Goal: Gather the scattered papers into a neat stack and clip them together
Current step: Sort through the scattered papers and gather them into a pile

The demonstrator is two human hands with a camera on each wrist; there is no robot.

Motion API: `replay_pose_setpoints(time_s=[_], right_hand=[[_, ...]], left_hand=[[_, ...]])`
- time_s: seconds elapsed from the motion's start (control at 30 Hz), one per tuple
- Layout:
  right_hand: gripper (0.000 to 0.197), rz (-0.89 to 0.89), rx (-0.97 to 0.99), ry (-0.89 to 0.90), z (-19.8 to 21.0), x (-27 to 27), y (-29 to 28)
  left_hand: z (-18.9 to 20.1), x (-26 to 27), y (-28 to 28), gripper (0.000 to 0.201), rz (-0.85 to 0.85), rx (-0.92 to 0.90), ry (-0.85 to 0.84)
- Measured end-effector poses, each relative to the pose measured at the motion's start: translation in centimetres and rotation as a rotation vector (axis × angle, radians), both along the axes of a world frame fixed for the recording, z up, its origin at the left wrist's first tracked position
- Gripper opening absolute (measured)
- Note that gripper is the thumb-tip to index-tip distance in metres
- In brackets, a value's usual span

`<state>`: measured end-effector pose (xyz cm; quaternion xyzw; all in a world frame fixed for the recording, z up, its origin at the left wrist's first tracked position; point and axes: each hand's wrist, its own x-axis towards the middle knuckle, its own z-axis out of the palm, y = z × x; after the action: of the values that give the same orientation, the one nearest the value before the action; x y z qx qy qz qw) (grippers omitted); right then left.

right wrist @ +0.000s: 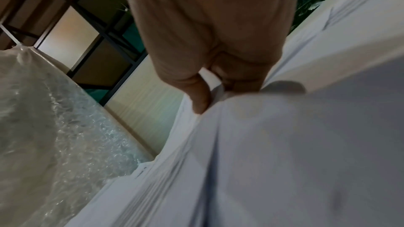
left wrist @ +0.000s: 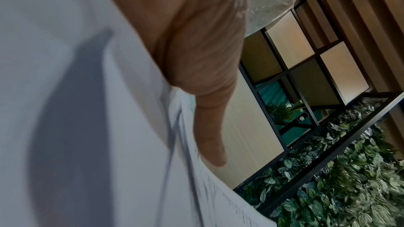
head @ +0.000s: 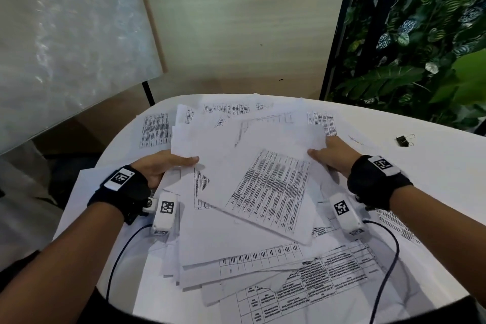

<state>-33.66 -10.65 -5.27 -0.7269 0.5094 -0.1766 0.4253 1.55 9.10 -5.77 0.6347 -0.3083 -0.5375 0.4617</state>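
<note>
White printed papers (head: pixel 263 184) lie in a loose, fanned heap over most of the white table (head: pixel 441 173). My left hand (head: pixel 168 163) grips the heap's left side, thumb on top and fingers hidden beneath the sheets. In the left wrist view the thumb (left wrist: pixel 207 127) lies along the papers (left wrist: pixel 87 127). My right hand (head: pixel 334 152) holds the heap's right side. In the right wrist view its thumb (right wrist: pixel 196 96) presses into the papers (right wrist: pixel 284 161) while the fingers curl at their edge. A black binder clip (head: pixel 403 140) lies on the bare table right of the heap.
A bubble-wrapped board (head: pixel 65 34) leans behind the table at the left. A wall of green plants (head: pixel 420 34) stands at the back right. Camera cables (head: pixel 391 258) trail over the near sheets. Some sheets overhang the near table edge.
</note>
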Motion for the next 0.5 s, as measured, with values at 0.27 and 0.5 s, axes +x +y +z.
replay_pose_setpoints(time_s=[0.27, 0.5], right_hand=[[0.041, 0.039, -0.435, 0.256, 2.1, 2.2, -0.3], [0.051, 0.142, -0.082, 0.189, 1.5, 5.5, -0.8]], left_hand=[[-1.5, 1.8, -0.5, 0.102, 0.022, 0.064, -0.052], [-0.9, 0.8, -0.4, 0.110, 0.059, 0.032, -0.054]])
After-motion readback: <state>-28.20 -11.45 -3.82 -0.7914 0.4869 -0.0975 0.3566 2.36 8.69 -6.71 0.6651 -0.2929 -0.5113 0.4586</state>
